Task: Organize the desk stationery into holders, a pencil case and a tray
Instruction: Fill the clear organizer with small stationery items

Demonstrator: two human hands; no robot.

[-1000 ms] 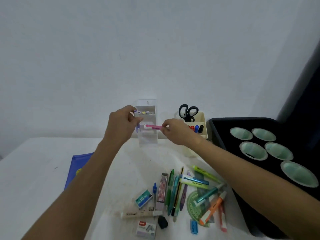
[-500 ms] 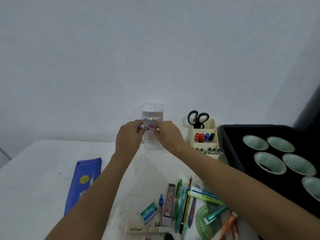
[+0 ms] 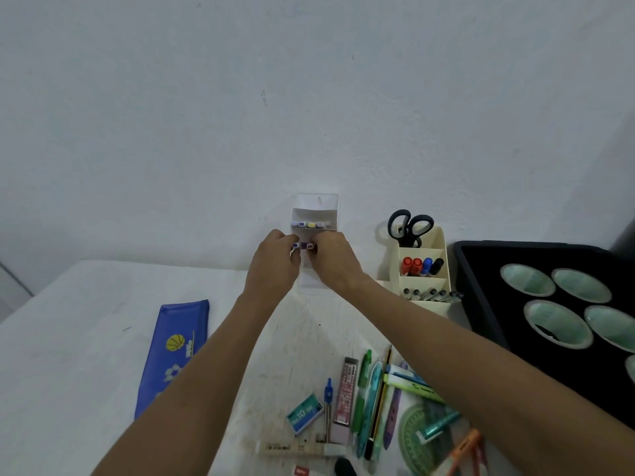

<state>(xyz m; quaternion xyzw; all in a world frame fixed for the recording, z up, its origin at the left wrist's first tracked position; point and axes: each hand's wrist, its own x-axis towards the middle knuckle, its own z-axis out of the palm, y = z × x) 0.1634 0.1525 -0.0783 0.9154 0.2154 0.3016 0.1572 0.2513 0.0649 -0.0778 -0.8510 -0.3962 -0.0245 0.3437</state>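
Left grip (image 3: 275, 259): pinches markers (image 3: 303, 246), steadying them.
Right grip (image 3: 335, 257): pinches one marker, seating it in holder (image 3: 314, 207) at bench (image 3: 86, 338) back edge.

Both bare forearms reach forward and away from the camera, converging toward the middle of the view. The left arm rises from the lower left edge, the right arm from the lower right edge, so the 2 form a narrow V. The left hand (image 3: 275, 261) shows its back to the camera, knuckles up, fingers curled inward at the tips. The right hand (image 3: 335, 261) sits just beside it at the same height, also back-up, fingers bent toward the left hand. The fingertips of the 2 hands nearly meet; what they pinch between them is mostly hidden. Both wrists are straight.
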